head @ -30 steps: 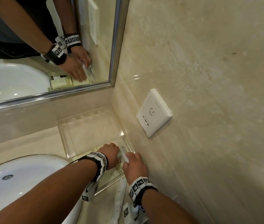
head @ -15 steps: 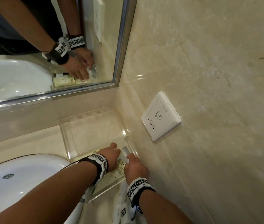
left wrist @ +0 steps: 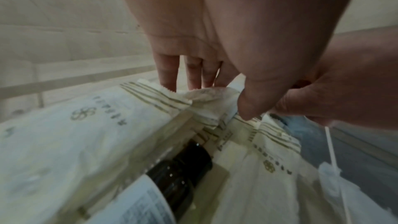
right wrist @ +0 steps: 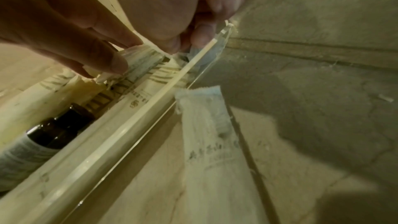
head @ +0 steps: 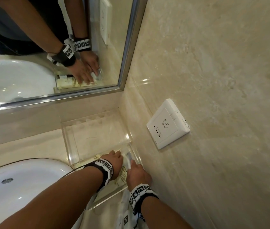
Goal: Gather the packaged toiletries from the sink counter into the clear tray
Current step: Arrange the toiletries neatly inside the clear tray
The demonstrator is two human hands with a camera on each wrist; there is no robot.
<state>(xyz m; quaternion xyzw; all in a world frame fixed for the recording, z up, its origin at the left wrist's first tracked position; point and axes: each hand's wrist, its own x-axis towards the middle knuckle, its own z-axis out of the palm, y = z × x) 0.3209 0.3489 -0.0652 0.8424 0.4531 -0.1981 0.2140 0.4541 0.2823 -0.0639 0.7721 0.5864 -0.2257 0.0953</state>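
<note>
The clear tray (head: 69, 146) sits in the counter's corner against the wall. Its near end holds white packets with gold stripes (left wrist: 90, 125) and a brown bottle (left wrist: 181, 169) lying between them. My left hand (head: 116, 156) reaches into the tray with straight fingers (left wrist: 168, 74) pressing on a crumpled packet (left wrist: 211, 94). Beside it, my right hand (head: 133, 164) pinches a small thin packet (head: 128, 158) with curled fingers (right wrist: 202, 33) just inside the tray's right wall (right wrist: 129, 134). Another white packet (right wrist: 206, 125) lies on the counter outside that wall.
A white basin (head: 23, 187) is set into the counter at the left. The mirror (head: 48, 47) runs along the back, and a white wall socket (head: 167, 124) sits on the marble wall at the right. The tray's far half shows only its clear floor.
Both hands have moved a little further into the tray. The small packet in my right hand has come down from above the tray to its right wall.
</note>
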